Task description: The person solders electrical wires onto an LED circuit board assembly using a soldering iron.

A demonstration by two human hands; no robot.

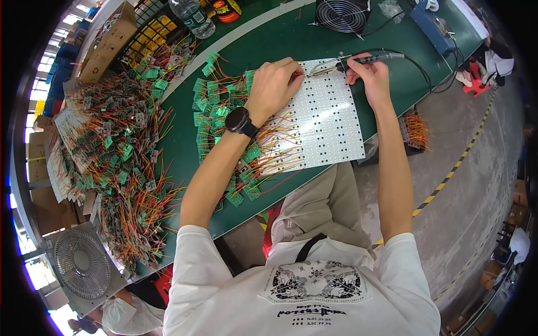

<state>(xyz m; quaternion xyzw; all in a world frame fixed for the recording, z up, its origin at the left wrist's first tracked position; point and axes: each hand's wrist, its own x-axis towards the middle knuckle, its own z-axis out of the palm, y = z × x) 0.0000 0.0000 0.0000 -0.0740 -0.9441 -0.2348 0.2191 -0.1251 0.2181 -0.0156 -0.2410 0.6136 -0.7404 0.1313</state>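
Observation:
A white panel [333,131] dotted with rows of small spots lies on the green table. My right hand [367,75] grips a soldering iron [381,56] above the panel's far edge, its metal tip pointing left. Across from that tip, my left hand [274,89] is closed in a pinch over the panel's far left corner; what its fingers hold is hidden. Small green circuit boards [216,109] lie in rows left of the panel. Their red and yellow wires [280,154] stretch over the panel's left part.
A large heap of wired boards [117,151] covers the table's left side. At the back stand a bottle [192,18], a red-and-yellow can [226,9], a black fan [342,14] and a blue box [432,29]. A black cable [428,75] loops at right.

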